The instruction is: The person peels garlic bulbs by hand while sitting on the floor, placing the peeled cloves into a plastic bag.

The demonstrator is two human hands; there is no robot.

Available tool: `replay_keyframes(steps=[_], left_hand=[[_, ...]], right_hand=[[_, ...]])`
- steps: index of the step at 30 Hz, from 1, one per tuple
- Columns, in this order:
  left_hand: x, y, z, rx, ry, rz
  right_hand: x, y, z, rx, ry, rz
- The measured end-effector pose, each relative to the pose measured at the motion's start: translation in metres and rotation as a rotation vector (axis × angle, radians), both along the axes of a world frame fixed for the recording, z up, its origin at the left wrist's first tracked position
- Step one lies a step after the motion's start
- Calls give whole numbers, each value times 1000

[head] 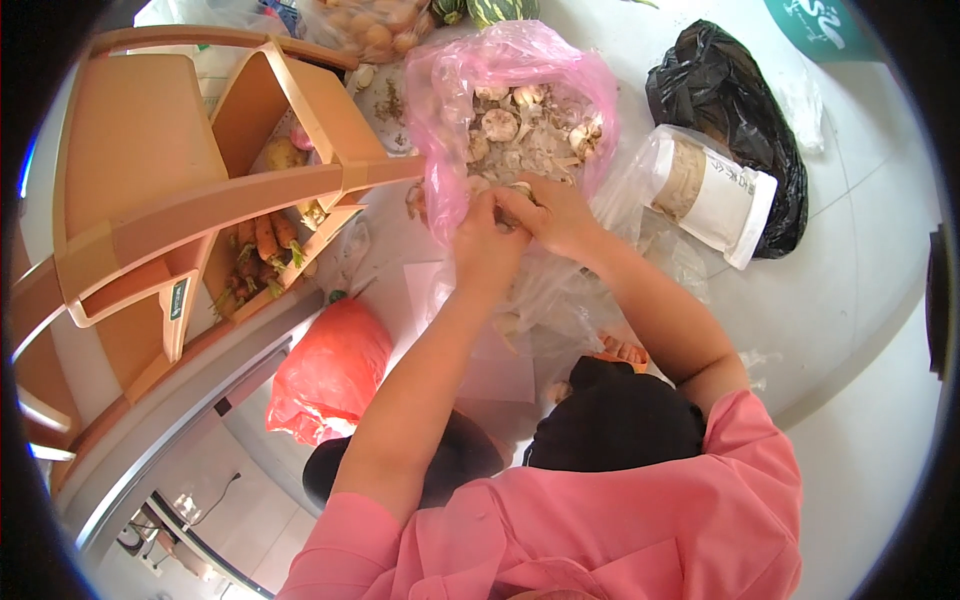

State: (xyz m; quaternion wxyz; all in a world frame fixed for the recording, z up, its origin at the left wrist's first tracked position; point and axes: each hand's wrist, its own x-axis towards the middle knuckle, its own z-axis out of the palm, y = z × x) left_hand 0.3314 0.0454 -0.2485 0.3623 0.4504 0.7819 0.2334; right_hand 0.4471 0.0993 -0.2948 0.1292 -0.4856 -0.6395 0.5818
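My left hand [491, 234] and my right hand [561, 214] meet at the near edge of an opened pink plastic bag [444, 82]. Between their fingers is a small pale piece of garlic [523, 190], mostly covered by the fingers. Inside the bag lie several garlic bulbs [499, 125] among loose papery skins [525, 159]. Just below my hands, clear plastic bags [570, 289] are spread on the floor.
Left stands a tan plastic rack [142, 120] holding carrots [266, 238] and a potato [285, 154]. A red bag [330, 367] sits near my left arm. To the right are a white labelled container [712, 195] and a black plastic bag [731, 97]. Squash [502, 10] lies beyond.
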Motion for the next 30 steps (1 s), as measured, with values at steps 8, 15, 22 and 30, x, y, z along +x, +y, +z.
replay_keyframes(steps=[8,15,22,30], left_hand=[[-4,-7,-6,274,63,-181],[-13,-3,-10,-51,0,14],[-4,-9,-5,240,290,-261],[-36,1,11,-272,-690,25]], right_hand=[[1,-2,-28,-13,193,-137],[6,7,-30,-45,44,-223],[6,-1,-19,15,54,108],[11,2,-9,-211,81,153]])
